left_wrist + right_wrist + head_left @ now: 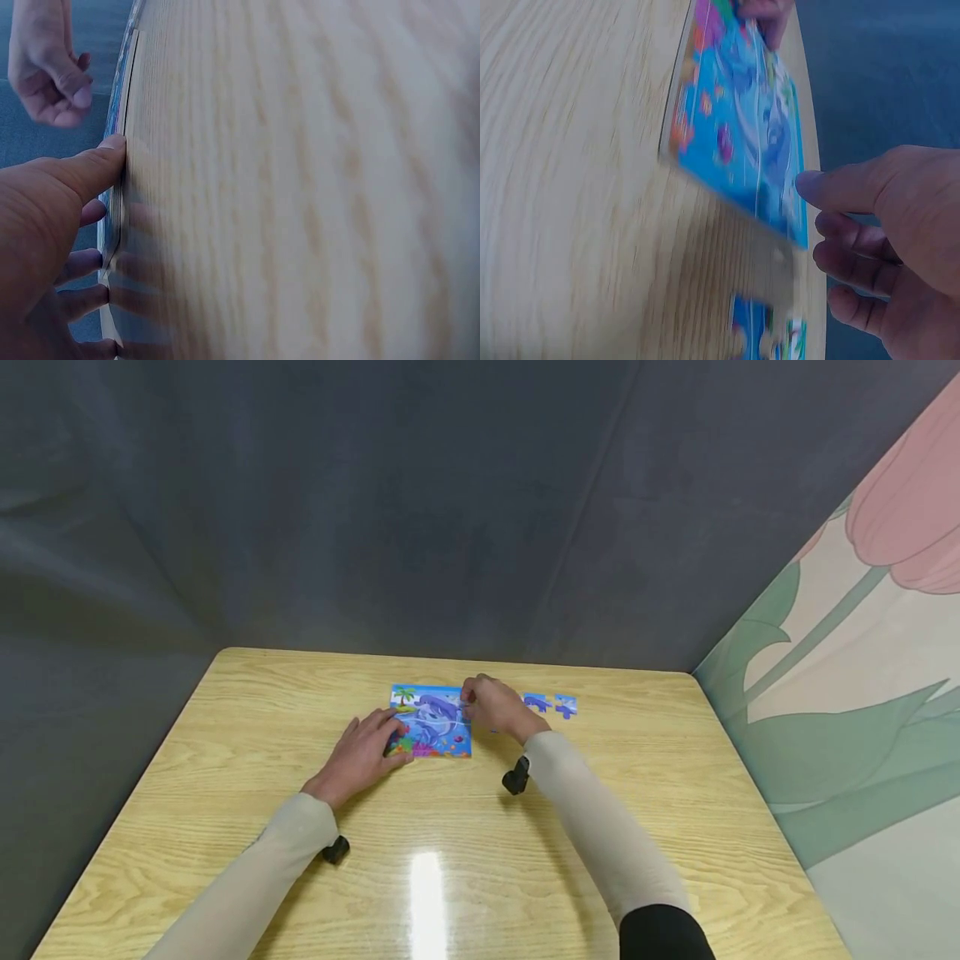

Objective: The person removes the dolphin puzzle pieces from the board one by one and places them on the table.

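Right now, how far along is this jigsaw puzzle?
Mostly done: the puzzle on the table looks largely assembled. In hand: the left hand steadies its near-left corner while the right hand works at its right edge. Left: two loose pieces lie to the right.

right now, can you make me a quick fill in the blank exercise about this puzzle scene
1. The left hand rests on the ____ edge of the puzzle.
2. Right of the right hand, ____ loose pieces lie on the table.
3. The table has a ____ wood-grain top.
4. The right hand is at the puzzle's ____ edge.

Missing words: left; two; light; right
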`<state>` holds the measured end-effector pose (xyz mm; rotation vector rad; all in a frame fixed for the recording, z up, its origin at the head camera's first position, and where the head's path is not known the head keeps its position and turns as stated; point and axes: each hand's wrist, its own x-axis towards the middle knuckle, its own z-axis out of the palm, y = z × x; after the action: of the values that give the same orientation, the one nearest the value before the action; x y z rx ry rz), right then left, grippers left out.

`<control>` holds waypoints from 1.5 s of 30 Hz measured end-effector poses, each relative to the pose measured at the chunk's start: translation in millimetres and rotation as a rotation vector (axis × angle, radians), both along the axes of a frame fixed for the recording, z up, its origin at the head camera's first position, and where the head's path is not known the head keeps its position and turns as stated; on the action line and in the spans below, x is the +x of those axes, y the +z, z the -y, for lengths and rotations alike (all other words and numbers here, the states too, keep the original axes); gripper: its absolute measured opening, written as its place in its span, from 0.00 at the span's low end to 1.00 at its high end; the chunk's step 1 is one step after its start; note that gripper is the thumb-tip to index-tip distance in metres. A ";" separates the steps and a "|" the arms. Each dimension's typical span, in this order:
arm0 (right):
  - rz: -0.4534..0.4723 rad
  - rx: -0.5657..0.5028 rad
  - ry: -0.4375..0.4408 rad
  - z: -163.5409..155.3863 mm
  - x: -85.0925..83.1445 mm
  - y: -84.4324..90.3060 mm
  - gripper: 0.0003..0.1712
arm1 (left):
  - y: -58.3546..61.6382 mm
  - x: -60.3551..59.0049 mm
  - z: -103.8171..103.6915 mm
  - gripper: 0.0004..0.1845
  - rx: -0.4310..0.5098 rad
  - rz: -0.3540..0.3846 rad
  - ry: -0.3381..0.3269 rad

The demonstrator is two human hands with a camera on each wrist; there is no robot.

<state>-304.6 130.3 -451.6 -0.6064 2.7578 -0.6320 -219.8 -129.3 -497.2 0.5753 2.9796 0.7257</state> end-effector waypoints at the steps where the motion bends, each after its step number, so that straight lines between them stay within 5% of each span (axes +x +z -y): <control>1: -0.006 0.009 0.015 4.7 -0.1 0.0 0.11 | -0.2 0.2 0.2 0.22 0.000 0.006 0.004; 7: 0.007 0.070 0.092 29.2 0.2 -0.5 0.21 | -2.5 0.2 0.0 0.21 -0.017 0.012 0.007; 18: 0.060 0.209 0.105 53.7 -0.3 -2.5 0.31 | -5.1 -1.2 -0.9 0.19 -0.016 0.007 0.006; 31: 0.209 0.169 0.097 60.5 -12.9 0.3 0.32 | -6.3 -4.0 0.8 0.17 -0.006 -0.010 0.000; 45: 0.222 0.097 0.100 60.1 -18.0 -4.5 0.27 | -5.1 -3.5 2.6 0.17 -0.008 -0.017 -0.001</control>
<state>-322.6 70.2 -456.1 -0.6085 2.5183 -0.5063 -223.2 -131.9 -502.2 0.5854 2.9963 0.7121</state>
